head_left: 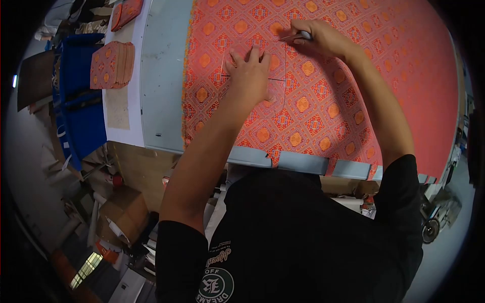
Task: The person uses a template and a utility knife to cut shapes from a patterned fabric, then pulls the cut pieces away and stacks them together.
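The left hand [249, 73] lies flat, fingers spread and released, pressing a clear template [275, 96] down onto the red patterned cloth [323, 101] that covers most of the table [161, 76]. The template is see-through, so its outline shows only as a thin edge around and below the hand, with a straight line running across it at the level of the knuckles. The right hand [316, 38] sits just beyond the template's upper right corner, fingers pinched around a small grey marker [302, 35] whose tip touches the cloth at the template's edge. The left forearm crosses over the near part of the cloth and hides part of the template's lower side. The cloth's near edge hangs over the table's front, where several notches are cut into it. To the left of the cloth a bare grey strip of table is visible, then a white sheet bearing a stack of cut pieces [112, 64] in the same red pattern, well apart from the hands. A second such stack [126, 12] lies farther up. Blue crates [81, 101] stand beside the table, and cardboard boxes [124, 212] sit on the floor below.
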Tool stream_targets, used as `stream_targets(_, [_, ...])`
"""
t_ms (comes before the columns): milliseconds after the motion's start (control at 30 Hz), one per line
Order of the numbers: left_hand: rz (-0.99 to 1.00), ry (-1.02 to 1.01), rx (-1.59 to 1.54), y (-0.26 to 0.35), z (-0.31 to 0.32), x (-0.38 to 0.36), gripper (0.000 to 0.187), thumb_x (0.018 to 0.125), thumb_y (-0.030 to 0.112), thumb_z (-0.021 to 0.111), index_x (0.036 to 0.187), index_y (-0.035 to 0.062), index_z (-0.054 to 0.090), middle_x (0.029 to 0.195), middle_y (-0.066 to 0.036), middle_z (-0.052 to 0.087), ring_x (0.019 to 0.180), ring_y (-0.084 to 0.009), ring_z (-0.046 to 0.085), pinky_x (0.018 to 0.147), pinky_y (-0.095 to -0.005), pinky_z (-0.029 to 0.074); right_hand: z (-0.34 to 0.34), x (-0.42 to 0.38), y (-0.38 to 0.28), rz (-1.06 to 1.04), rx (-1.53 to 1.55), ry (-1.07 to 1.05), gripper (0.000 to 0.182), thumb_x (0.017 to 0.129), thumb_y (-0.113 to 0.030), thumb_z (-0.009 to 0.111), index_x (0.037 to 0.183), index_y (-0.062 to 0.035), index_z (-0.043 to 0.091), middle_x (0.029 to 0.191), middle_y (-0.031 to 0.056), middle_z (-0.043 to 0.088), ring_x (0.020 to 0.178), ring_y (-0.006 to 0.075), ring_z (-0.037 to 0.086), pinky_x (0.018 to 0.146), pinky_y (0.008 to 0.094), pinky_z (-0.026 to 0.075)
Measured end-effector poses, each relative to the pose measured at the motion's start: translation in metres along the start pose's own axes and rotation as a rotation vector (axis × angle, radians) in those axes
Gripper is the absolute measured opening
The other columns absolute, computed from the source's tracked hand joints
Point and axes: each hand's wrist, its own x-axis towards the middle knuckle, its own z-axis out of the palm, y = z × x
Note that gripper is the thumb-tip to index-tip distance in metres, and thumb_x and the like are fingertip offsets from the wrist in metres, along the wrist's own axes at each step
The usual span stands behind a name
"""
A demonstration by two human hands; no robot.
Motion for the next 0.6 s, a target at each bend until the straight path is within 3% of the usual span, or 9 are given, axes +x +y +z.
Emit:
stream_targets(200, [0.050, 0.008, -0.046, -0.005, 0.004, 0.003, 0.117, 0.059, 0.039, 0.099, 0.156, 0.0111, 0.038, 0.164, -0.019, 0.030, 0.143, -0.0644, 0.028, 0.116, -0.0665, 0.036, 0.018, 0.061, -0.018, -0.270, 0.027, 0.033, 0.019, 0.093, -0.013, 0.072, 0.105, -0.0078, 0.057, 0.093, 0.0104, 0.071, 0.083, 0.0335, 0.068, 0.073, 0.0447, 0.052])
stream_targets(267, [0.066, 0.035, -0.105, -0.005, 0.004, 0.001, 0.108, 0.060, 0.030, 0.099, 0.151, 0.0120, 0.044, 0.160, -0.015, 0.035, 0.142, -0.0648, 0.030, 0.112, -0.0711, 0.039, 0.025, 0.087, -0.032, -0.205, 0.020, -0.061, 0.018, 0.093, -0.013, 0.071, 0.105, -0.0082, 0.058, 0.095, 0.0106, 0.072, 0.086, 0.0353, 0.069, 0.074, 0.0454, 0.053])
stream_targets(367, [0.069, 0.018, -0.044, -0.006, 0.003, 0.000, 0.115, 0.061, 0.036, 0.098, 0.155, 0.0103, 0.038, 0.163, -0.018, 0.031, 0.143, -0.0637, 0.029, 0.116, -0.0660, 0.037, 0.038, 0.114, -0.037, -0.255, 0.064, -0.059, 0.018, 0.093, -0.013, 0.071, 0.105, -0.0087, 0.058, 0.093, 0.0106, 0.071, 0.086, 0.0361, 0.068, 0.074, 0.0452, 0.053])
stream_targets(500, [0.067, 0.027, -0.078, -0.008, 0.006, -0.001, 0.113, 0.063, 0.035, 0.097, 0.156, 0.0106, 0.037, 0.164, -0.017, 0.029, 0.143, -0.0641, 0.028, 0.116, -0.0662, 0.037, 0.054, 0.124, -0.030, -0.310, 0.081, 0.000, 0.018, 0.094, -0.014, 0.071, 0.106, -0.0098, 0.059, 0.089, 0.0101, 0.069, 0.083, 0.0358, 0.067, 0.073, 0.0446, 0.052])
stream_targets(600, [0.070, 0.030, -0.088, -0.009, 0.008, -0.003, 0.112, 0.065, 0.035, 0.096, 0.156, 0.0103, 0.037, 0.164, -0.018, 0.028, 0.144, -0.0638, 0.028, 0.116, -0.0660, 0.037, 0.062, 0.119, -0.025, -0.225, 0.102, 0.010, 0.018, 0.095, -0.017, 0.072, 0.108, -0.0105, 0.060, 0.091, 0.0104, 0.071, 0.085, 0.0360, 0.069, 0.072, 0.0446, 0.053])
